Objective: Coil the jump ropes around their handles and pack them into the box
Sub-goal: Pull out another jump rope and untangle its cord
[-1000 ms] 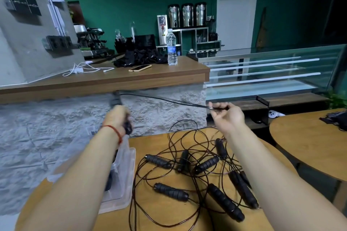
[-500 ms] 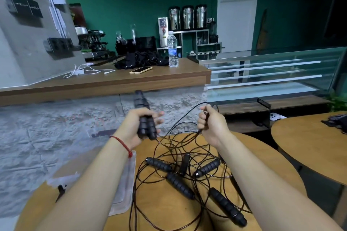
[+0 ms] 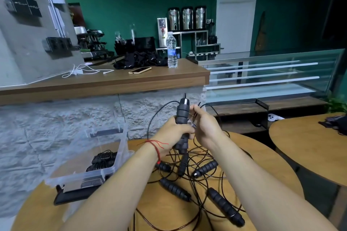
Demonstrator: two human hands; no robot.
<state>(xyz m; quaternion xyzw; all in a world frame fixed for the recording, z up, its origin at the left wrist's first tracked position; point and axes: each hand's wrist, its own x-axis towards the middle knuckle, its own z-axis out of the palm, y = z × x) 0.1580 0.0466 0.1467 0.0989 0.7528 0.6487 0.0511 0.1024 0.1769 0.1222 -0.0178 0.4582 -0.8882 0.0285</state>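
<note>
My left hand [image 3: 173,131] grips a pair of black ribbed jump-rope handles [image 3: 182,112], held upright above the round wooden table [image 3: 154,210]. Right beside them my right hand [image 3: 205,124] pinches the thin black rope [image 3: 210,106], which loops up and over the handles. Several loose black handles [image 3: 173,188] and tangled ropes [image 3: 197,157] lie on the table under my arms. A clear plastic box [image 3: 105,157] stands at the left of the table with coiled ropes [image 3: 102,159] inside.
A dark lid [image 3: 75,196] lies under the box near the table's front left. A stone-faced counter with a wooden top [image 3: 112,80] rises behind, carrying a phone [image 3: 139,70], a water bottle [image 3: 171,50] and cables. A second round table [image 3: 309,142] stands to the right.
My hands have come together: the right hand moved left, bringing the rope up to the handles. The handles now stand more upright. The view dropped and the box shows more fully.
</note>
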